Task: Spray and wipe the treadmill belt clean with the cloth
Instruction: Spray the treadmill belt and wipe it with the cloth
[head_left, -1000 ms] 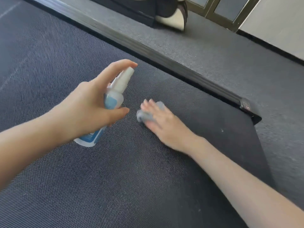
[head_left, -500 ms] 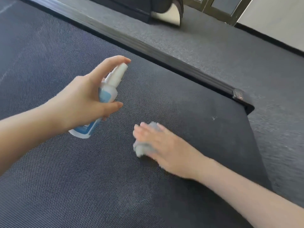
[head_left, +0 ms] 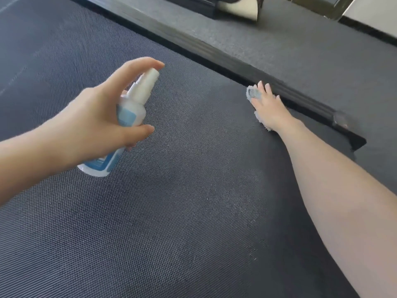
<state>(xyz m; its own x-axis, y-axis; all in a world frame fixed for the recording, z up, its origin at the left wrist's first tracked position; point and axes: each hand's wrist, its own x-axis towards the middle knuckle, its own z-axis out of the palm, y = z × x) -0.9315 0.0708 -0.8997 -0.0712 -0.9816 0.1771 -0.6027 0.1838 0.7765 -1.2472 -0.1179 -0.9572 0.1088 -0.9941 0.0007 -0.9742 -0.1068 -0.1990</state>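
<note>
- The left hand (head_left: 86, 123) holds the spray bottle (head_left: 126, 117) above the left part of the treadmill belt (head_left: 171, 211).
- The right hand (head_left: 268, 106) lies on the cloth (head_left: 252, 93), on the belt's far right.
- The side rail (head_left: 214, 48) runs just beyond the right hand, the floor (head_left: 322, 50) behind it.
</note>
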